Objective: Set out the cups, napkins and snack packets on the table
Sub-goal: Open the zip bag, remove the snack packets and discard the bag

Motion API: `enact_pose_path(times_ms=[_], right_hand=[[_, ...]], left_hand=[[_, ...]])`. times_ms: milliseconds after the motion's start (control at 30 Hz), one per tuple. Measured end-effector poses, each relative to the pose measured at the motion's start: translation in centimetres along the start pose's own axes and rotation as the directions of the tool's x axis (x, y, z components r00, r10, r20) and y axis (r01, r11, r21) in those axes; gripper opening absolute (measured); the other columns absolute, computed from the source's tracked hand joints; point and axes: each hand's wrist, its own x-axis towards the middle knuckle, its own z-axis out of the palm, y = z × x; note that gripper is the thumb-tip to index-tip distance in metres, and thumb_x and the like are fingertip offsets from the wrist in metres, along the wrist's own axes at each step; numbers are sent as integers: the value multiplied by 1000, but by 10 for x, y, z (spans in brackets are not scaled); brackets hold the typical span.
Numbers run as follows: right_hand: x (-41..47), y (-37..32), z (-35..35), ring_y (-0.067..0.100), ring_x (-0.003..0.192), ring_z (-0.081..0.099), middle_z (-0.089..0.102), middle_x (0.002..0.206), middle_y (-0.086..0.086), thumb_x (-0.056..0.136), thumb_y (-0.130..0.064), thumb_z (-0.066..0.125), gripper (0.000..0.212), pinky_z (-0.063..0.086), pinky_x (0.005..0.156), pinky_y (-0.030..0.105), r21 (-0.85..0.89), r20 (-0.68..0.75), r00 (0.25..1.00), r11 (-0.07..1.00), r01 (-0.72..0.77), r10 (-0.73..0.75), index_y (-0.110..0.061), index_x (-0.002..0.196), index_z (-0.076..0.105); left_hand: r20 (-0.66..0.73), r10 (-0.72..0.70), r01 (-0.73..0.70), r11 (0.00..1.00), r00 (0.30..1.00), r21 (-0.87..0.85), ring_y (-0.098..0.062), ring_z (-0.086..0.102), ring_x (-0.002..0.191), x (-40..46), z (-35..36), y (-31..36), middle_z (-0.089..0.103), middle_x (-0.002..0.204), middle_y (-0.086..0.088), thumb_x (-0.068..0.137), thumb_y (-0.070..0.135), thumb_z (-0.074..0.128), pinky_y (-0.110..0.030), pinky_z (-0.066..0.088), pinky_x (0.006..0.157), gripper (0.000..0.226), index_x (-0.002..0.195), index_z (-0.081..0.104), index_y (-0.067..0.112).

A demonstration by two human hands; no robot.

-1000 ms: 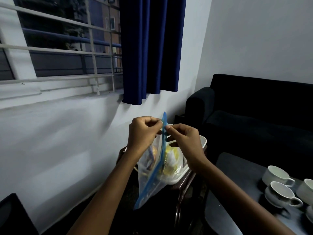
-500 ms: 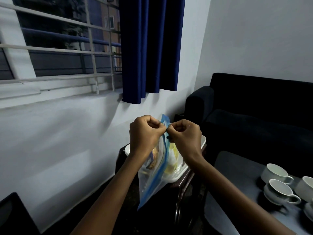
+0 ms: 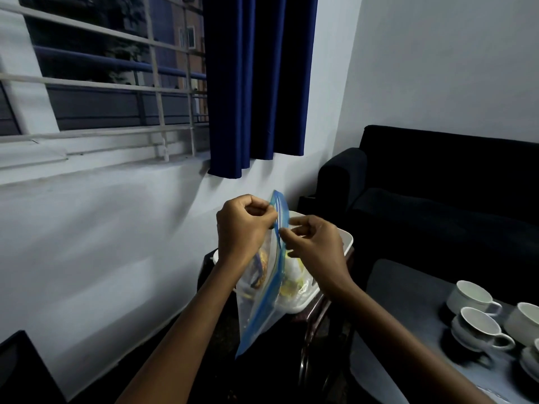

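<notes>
Now left hand [image 3: 245, 225] and right hand [image 3: 313, 246] each pinch one bag [image 3: 264, 298]; four cups [image 3: 478, 326] stand on the table [image 3: 408, 301].

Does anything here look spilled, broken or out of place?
Nothing stands out. Both hands, left and right, pinch the blue top of a clear zip bag above a white tray. The white cups stand upright on the dark table.
</notes>
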Motion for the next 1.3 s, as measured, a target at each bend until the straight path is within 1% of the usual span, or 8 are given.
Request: enact_pose_path(times_ms=[133,267,367,500,733,900,1033,1300], right_hand=[[-8,8,3,17,63,69,71,77,11,84,-10,67,18,54,54,22,64,74,994,994,-88,83,0,98,67],[-6,7,0,11,58,67,71,73,8,85,-5,65,9,54,54,19,185,31,994,977,-106,102,-1,91,69],[-4,5,-3,14,61,68,71,76,12,86,-4,64,7,55,56,20,234,42,994,966,-107,99,-3,89,69],[-2,8,-7,14,59,67,69,74,10,84,0,63,9,54,54,18,272,29,988,950,-155,153,0,93,68],[-2,9,-10,8,57,68,70,73,7,86,0,62,9,55,57,17,260,68,990,956,-134,120,-6,87,69],[-3,9,-11,15,61,68,69,74,9,84,7,61,15,57,59,19,291,107,984,942,-165,140,-6,87,66],[0,12,-13,19,58,65,68,72,12,81,10,62,15,56,56,19,321,37,983,929,-184,182,1,93,66],[5,22,-24,5,49,64,69,69,9,83,5,63,13,50,49,14,349,-101,974,924,-156,203,2,93,69]], left_hand=[[6,-19,19,1000,1000,8,-12,70,63,1,1,-3,72,69,3,77,19,72,-37,61,69,4,74,70,17],[202,-90,59,986,975,156,-14,71,68,2,0,-6,73,75,3,71,42,78,-39,61,71,25,80,72,19],[283,-163,103,971,945,216,-12,71,60,-1,2,-7,72,69,3,71,40,78,-39,61,69,21,73,70,21],[238,-157,107,972,958,211,-15,71,59,1,1,-11,73,67,-1,76,20,72,-41,61,72,9,68,69,17],[322,-189,139,975,928,173,-8,70,53,-3,5,-12,72,66,8,72,40,78,-33,61,63,19,65,67,26],[271,-172,133,978,947,159,-11,71,55,-3,7,-13,72,66,5,76,19,74,-38,62,69,8,69,71,18],[228,-174,139,977,958,164,-15,71,56,-1,4,-13,73,67,-1,73,14,71,-39,61,72,5,70,73,12],[137,-201,188,977,970,105,-16,71,55,10,-8,-22,71,61,1,73,11,65,-34,58,73,9,65,69,11]])
